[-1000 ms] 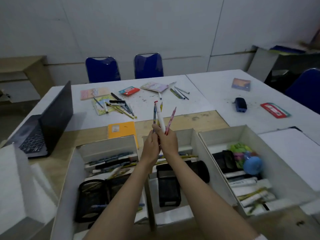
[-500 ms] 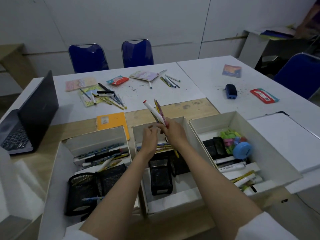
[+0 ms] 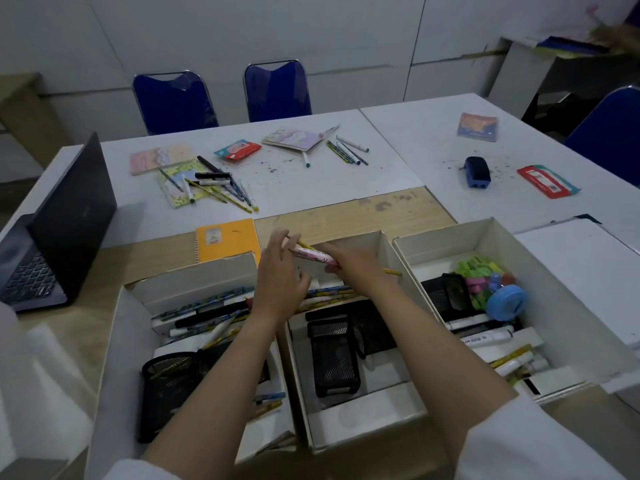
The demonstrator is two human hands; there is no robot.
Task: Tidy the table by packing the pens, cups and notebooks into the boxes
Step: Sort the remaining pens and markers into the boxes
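Note:
My right hand (image 3: 360, 268) grips a small bundle of pens (image 3: 313, 255), pink and yellow ones showing, held nearly flat over the far end of the middle box (image 3: 360, 424). My left hand (image 3: 280, 275) is beside it, fingers spread and touching the bundle's left end. Black mesh cups (image 3: 334, 355) lie in the middle box, with more pens behind my hands. In the left box (image 3: 114, 341) are pens and a mesh cup (image 3: 169, 379). An orange notebook (image 3: 227, 239) lies just beyond the boxes. Loose pens (image 3: 221, 188) and notebooks (image 3: 292, 138) are scattered farther back.
The right box (image 3: 561, 282) holds markers, a blue round thing and green and pink bits. An open laptop (image 3: 59, 230) stands at the left. A blue sharpener (image 3: 477, 172), a red packet (image 3: 547, 181) and a booklet (image 3: 478, 126) lie far right. Two blue chairs (image 3: 221, 95) stand behind the table.
The pen bundle, upright a second ago, has been tipped over and lowered towards the middle box. Both hands came down with it; my left hand's fingers have opened.

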